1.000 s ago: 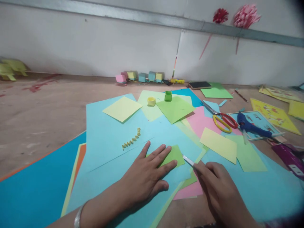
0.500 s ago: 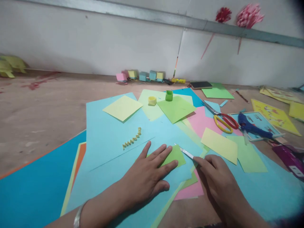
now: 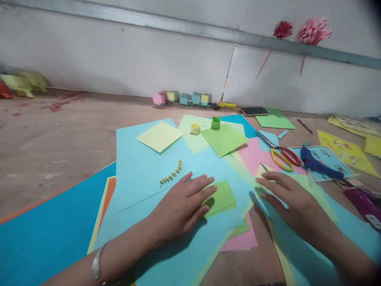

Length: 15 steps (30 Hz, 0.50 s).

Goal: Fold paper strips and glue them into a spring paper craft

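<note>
Drawing back from green paper point(image 3: 223, 194) on blue sheet point(image 3: 143, 163), right hand point(image 3: 293, 196) spreads fingers above cutter point(image 3: 263, 167), now on pale yellow paper point(image 3: 259, 174); left hand point(image 3: 183, 204) loosely splayed beside green paper. Cutter seemingly set aside.

flat, shiny silver-coloured bangle point(image 3: 97, 263) around left wrist point(image 3: 114, 254)

1. A papercraft workspace lies before a white wall point(image 3: 119, 59); whether home or classroom cannot be told.
2. Coloured sheets point(image 3: 222, 194) overlap near scissors point(image 3: 293, 155) and a glue gun point(image 3: 323, 167).
3. Pink and red flowers point(image 3: 315, 31) brighten a metal rail point(image 3: 178, 22).
</note>
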{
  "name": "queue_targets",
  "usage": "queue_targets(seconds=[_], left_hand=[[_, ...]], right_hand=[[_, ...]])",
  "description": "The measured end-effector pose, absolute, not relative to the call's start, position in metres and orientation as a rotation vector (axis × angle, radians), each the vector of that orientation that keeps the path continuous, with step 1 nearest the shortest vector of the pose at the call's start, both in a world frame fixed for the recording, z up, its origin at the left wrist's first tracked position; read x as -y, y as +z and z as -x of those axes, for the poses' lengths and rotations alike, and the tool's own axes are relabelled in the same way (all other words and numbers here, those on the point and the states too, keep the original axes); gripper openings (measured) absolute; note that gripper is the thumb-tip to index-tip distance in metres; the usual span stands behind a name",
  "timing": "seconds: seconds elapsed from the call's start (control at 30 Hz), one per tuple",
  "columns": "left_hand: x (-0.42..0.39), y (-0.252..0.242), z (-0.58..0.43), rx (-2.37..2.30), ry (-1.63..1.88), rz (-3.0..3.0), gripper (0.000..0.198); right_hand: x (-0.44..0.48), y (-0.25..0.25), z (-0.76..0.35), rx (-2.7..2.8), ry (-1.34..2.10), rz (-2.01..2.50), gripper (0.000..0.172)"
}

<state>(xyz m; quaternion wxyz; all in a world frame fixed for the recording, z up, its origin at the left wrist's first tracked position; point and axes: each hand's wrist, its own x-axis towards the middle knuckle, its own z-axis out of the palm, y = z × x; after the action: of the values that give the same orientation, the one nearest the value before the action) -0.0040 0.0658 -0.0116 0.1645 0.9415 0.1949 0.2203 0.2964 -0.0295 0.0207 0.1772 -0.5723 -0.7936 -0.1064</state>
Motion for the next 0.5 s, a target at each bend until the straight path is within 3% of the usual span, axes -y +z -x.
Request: queue_targets(seconds=[0.13,0.23,0.3,0.5], left_hand=[[-0.072,0.000,0.013,-0.779,0.494,-2.636,0.032],[-0.067,0.011,0.016,-0.938,0.242,-2.663,0.060],[-0.062,0.015,0.016,-0.998,0.146,-2.666,0.073],[-0.057,0.013,0.015,-1.103,0.096,-2.554,0.033]], right_hand=[[-0.014,0.034,-0.259,2.482,0.065,1.382,0.031],[-0.036,0.025,-0.241,2.635,0.218,1.370,0.045],[-0.043,0.018,-0.237,2.662,0.258,1.384,0.043],[-0.049,0.017,-0.242,2.627,0.307,1.373,0.021]])
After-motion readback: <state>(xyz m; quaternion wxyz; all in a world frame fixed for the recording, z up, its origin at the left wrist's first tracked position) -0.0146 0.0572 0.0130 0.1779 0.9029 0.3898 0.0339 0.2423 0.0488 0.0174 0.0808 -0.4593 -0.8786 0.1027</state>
